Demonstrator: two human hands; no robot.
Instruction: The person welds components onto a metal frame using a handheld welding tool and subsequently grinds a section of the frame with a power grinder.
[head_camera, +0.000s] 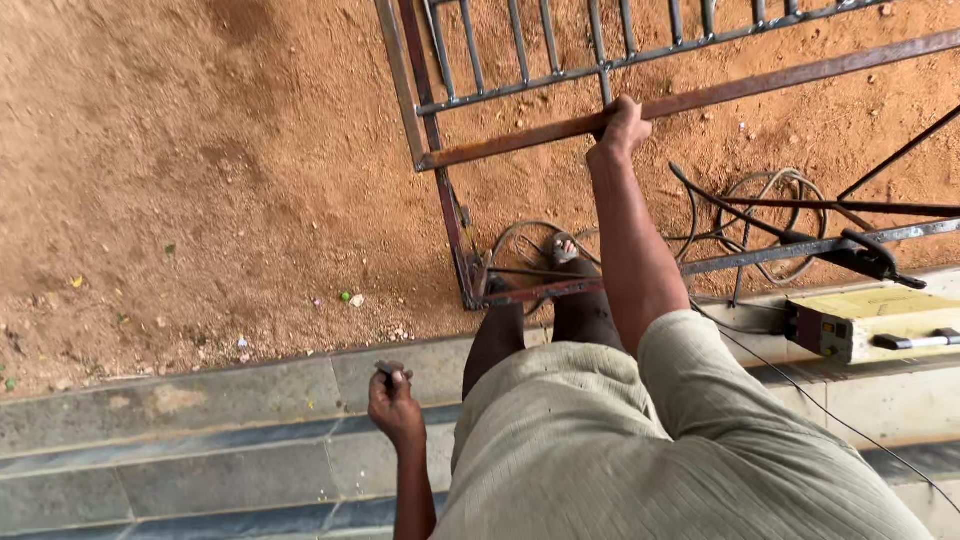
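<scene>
My right hand (620, 127) grips the rusty top bar (760, 84) of a metal gate frame with vertical bars (520, 50) that stands over the dirt. My left hand (393, 405) hangs low at my side, its fingers closed on a small dark metal piece (389, 368). My leg and foot (565, 250) step onto the lower rail (540, 292) of the frame. My light shirt fills the lower middle of the view.
Reddish dirt ground (200, 180) lies beyond a grey stone step (200, 420). Coiled cables (770, 215) rest on the dirt under the frame. A yellow welding machine (870, 320) sits on the step at right, with a clamp (865, 255) on a rail.
</scene>
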